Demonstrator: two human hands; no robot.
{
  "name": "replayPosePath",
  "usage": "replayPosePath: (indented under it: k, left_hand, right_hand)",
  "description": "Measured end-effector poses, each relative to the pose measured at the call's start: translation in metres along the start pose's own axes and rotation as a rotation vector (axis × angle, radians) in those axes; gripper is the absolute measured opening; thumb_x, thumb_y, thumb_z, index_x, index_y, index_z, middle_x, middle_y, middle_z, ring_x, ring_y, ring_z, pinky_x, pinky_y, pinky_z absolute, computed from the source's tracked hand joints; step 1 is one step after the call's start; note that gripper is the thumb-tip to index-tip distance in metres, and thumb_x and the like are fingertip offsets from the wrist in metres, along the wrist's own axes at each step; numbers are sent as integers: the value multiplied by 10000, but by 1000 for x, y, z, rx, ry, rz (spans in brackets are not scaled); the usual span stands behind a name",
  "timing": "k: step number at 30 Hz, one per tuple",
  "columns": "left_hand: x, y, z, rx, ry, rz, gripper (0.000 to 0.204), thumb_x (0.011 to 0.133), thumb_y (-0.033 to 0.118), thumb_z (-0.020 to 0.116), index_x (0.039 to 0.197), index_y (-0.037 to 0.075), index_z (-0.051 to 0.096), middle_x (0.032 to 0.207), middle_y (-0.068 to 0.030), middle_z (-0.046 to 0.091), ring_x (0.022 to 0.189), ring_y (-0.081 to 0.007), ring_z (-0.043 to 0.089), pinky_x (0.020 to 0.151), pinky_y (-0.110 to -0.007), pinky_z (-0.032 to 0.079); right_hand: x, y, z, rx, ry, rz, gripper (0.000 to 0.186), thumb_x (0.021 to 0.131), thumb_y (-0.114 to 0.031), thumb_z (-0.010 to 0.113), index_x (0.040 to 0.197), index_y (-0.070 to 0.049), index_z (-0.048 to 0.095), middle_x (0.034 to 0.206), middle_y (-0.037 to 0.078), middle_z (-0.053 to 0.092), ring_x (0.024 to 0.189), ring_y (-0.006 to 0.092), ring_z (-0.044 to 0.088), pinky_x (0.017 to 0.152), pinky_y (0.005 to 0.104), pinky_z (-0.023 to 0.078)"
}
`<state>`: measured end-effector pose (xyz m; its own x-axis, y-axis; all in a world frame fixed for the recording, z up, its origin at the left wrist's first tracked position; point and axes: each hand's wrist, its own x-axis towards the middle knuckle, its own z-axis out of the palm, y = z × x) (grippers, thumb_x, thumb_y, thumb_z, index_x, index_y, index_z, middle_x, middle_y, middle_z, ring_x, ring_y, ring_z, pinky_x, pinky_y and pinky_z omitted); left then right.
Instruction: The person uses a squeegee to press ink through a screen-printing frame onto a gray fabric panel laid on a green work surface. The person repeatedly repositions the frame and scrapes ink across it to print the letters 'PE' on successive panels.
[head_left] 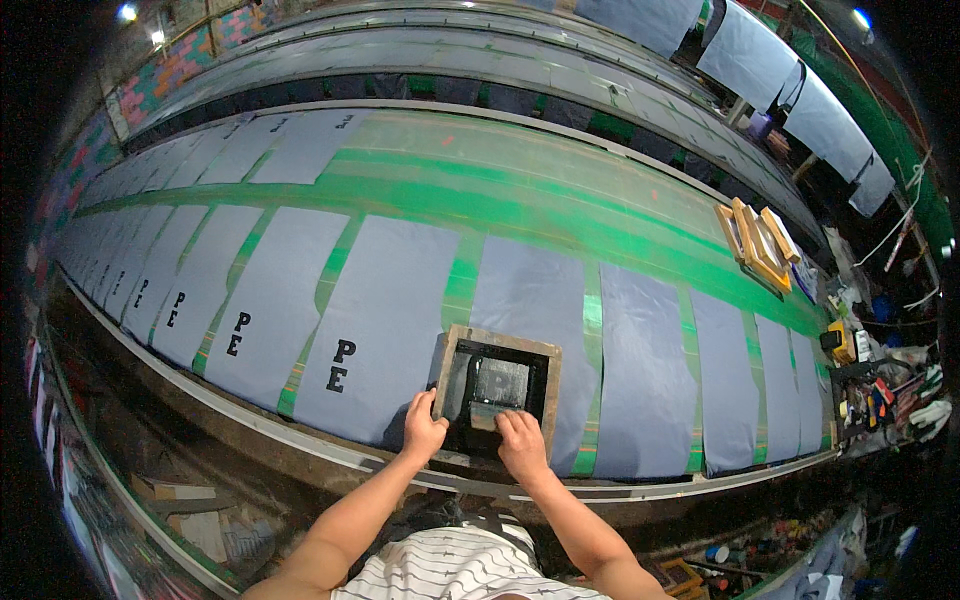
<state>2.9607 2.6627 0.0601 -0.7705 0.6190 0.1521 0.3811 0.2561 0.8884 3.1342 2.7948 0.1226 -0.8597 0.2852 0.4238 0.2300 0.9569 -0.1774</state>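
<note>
A wooden-rimmed printing screen [552, 385] lies flat on a grey-blue cloth panel [527, 285] at the near edge of the long table. My left hand [424, 428] is closed on the screen's left side, near its lower corner. Inside the rim, my right hand [522, 447] grips a squeegee [484, 414], which rests on the mesh [497, 378] near its lower part. Dark ink borders the mesh window. Just left of the screen lies a cloth panel [385, 290] with black printed marks [341, 366]; the panel under the screen is partly hidden.
More printed panels [272, 280] run off to the left, and plain ones [648, 370] to the right. Stacked wooden frames [757, 245] stand on the green table [450, 170] at far right. Clutter [895, 395] crowds the right end. Cloth sheets [752, 55] hang at upper right.
</note>
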Motion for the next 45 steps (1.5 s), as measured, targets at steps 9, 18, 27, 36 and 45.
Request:
replayPosePath:
  k: [9,18,27,36,45]
  left_hand:
    - [1,-16,2,15,50,56,589,740,17,645,1313,-60,530,1213,-214,562,1112,-420,569,955,-441,472]
    - [-1,-16,7,36,65,18,614,716,15,669,1316,-25,541,1231,-210,582,1150,-412,575,981,-429,472]
    - [-2,-10,10,-9,45,18,608,710,9,664,1305,-44,550,1217,-208,592,1148,-395,583,981,-414,472]
    - [-1,-14,13,-35,33,-15,625,699,2,665,1311,-45,547,1210,-210,589,1130,-400,583,952,-415,478]
    - [-4,-13,10,3,28,7,585,737,12,657,1304,-62,532,1250,-235,563,1183,-430,539,999,-454,457]
  right_hand:
    - [64,45,20,-16,74,-4,400,675,57,656,1067,-16,616,1105,141,642,1076,334,585,956,429,471]
    - [93,52,-10,46,18,64,226,776,13,679,999,-17,658,981,145,663,972,356,601,862,442,491]
    - [107,78,6,30,-52,120,198,752,-8,667,948,-16,637,934,160,647,949,379,595,842,469,496]
    - [58,47,1,25,-97,87,234,710,44,670,933,-14,626,909,163,625,905,372,569,819,460,475]
    - [-32,-21,-12,27,-79,26,440,664,1,656,1099,7,590,1141,170,613,1069,349,567,944,441,468]
